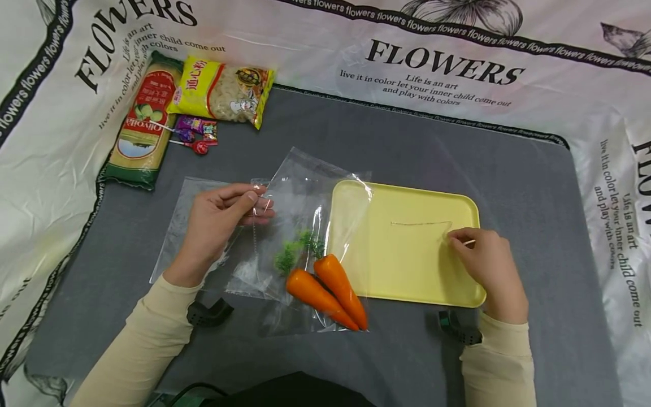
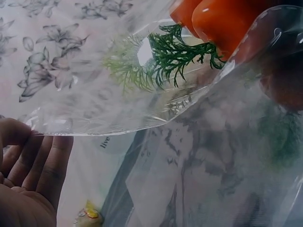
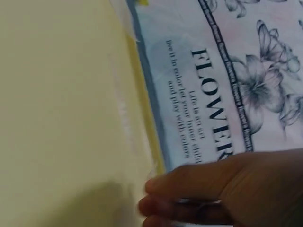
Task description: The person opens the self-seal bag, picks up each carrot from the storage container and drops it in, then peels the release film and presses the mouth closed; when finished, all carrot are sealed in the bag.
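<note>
In the head view, the left hand (image 1: 216, 220) pinches the edge of a clear plastic bag (image 1: 290, 198) between thumb and forefinger, the other fingers extended. The bag is glossy and creased, its film catching white glints. Two smooth orange carrots (image 1: 320, 298) with feathery green tops (image 1: 287, 257) show through its lower part, to the right of and nearer the person than the pinching fingertips, well apart from them. The bag overlaps the left end of a yellow tray (image 1: 407, 265). Over the tray's right side, the right hand (image 1: 490, 263) pinches the end of a thin, see-through strip (image 1: 421, 224).

In the left wrist view, the bag's edge meets the left thumb and forefinger and curves away from them in a shiny line. One carrot top is pale green, the other dark.

In the right wrist view, thumb and fingertips are drawn together beside the tray's edge. The narrow strip runs to them, blurred; whether it touches the tray I cannot tell.
</note>
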